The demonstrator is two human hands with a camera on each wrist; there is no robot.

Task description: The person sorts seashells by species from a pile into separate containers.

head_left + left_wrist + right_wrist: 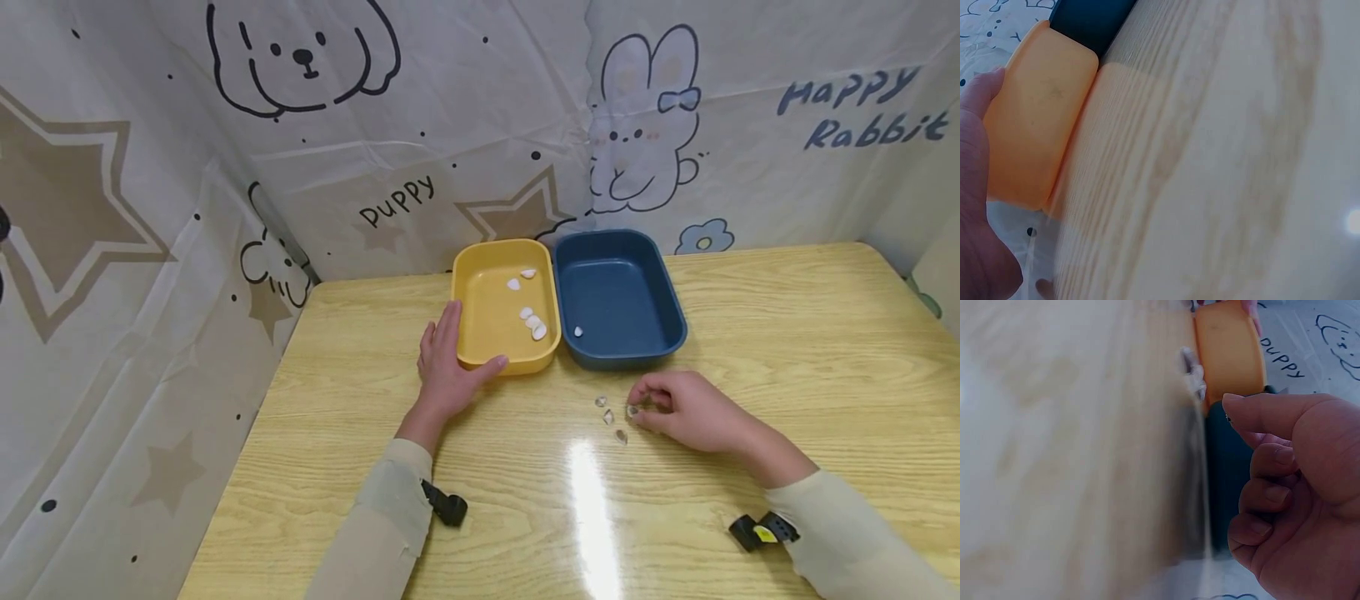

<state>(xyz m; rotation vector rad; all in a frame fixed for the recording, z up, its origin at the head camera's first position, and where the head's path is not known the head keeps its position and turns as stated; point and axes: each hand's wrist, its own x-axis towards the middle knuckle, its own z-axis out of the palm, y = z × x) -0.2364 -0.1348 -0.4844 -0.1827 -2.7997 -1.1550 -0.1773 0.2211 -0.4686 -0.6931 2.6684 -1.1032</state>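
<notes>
Wooden table [750, 350], pale grain, glossy glare patch near the front edge. Two shallow rectangular trays side by side at the far middle, walls touching or nearly so: yellow tray [487, 333] on the left, dark blue tray [645, 350] on the right.

Yellow tray: five small white stones [531, 320] inside, two toward the far end, three clustered near the right wall. Blue tray: one white stone [578, 332] near its front left corner.

Left hand [444, 367]: flat on the table against the yellow tray's near left corner, fingers straight along the left wall, thumb stretched along the front wall. Bracing, not clasping. Confirmed in left wrist view: palm [975, 206] beside the yellow wall [1035, 125].

Right hand [686, 410]: resting on the table in front of the blue tray, fingers curled, tips pinching a small clear stone [633, 410]. Right wrist view blurred; fingers [1272, 456] seen curled inward, stone itself not discernible there.

Three more clear stones [609, 416] loose on the table just left of the right fingertips, close together, not touching the trays.

Pale sleeves on both forearms; black wrist mounts at each cuff. Backdrop: printed fabric with puppy and rabbit drawings.
</notes>
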